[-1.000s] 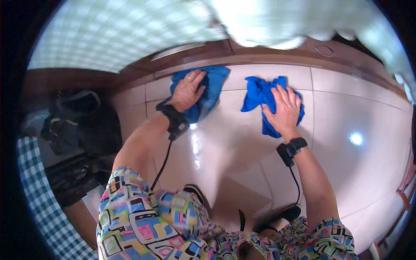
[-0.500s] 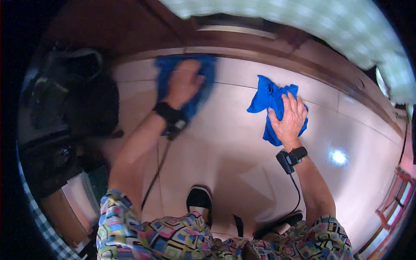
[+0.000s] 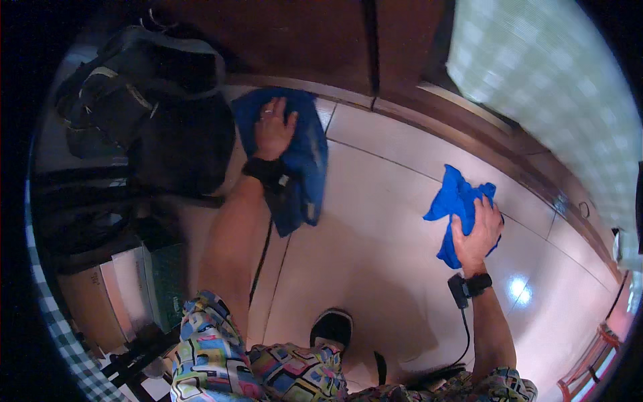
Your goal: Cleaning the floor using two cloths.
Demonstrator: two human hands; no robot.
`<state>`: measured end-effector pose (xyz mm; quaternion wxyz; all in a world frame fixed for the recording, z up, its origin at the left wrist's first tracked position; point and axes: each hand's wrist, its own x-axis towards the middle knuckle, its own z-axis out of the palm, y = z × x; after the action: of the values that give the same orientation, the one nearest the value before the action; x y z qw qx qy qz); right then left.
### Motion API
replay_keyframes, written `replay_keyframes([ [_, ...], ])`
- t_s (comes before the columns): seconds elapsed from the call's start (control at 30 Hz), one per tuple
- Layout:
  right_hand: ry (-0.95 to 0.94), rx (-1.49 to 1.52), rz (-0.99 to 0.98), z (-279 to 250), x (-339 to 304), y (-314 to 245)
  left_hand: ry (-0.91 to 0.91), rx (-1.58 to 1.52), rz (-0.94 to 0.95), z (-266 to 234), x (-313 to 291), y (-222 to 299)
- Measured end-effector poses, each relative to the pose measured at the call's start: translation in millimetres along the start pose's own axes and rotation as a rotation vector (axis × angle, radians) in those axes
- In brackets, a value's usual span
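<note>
Left hand [image 3: 273,134] hides a chunk of the dark blue cloth [image 3: 306,137] at 11 o'clock, right hand [image 3: 479,233] covers part of the brighter blue cloth [image 3: 461,199] around 3. Black bag [image 3: 181,141] at 10 is too murky for details, and the checked curtain [image 3: 549,80] gets cut off at 2.

Lettering on the green boxlike thing [image 3: 165,278] (small, dim) is unreadable.

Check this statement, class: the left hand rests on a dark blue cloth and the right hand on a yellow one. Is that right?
One colour is wrong: the head view shows the right hand on a bright blue cloth, not yellow. The rest stands.
</note>
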<state>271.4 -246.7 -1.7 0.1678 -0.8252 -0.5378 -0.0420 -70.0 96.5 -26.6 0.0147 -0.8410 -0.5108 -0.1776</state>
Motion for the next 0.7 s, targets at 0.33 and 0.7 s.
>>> replay_keyframes([
  [0.33,0.007,0.029,-0.054,13,6,-6,0.200,1.006,0.026,88,61,-200],
  [0.7,-0.084,-0.028,-0.049,8,1,7,-0.167,0.632,0.009,134,85,-232],
])
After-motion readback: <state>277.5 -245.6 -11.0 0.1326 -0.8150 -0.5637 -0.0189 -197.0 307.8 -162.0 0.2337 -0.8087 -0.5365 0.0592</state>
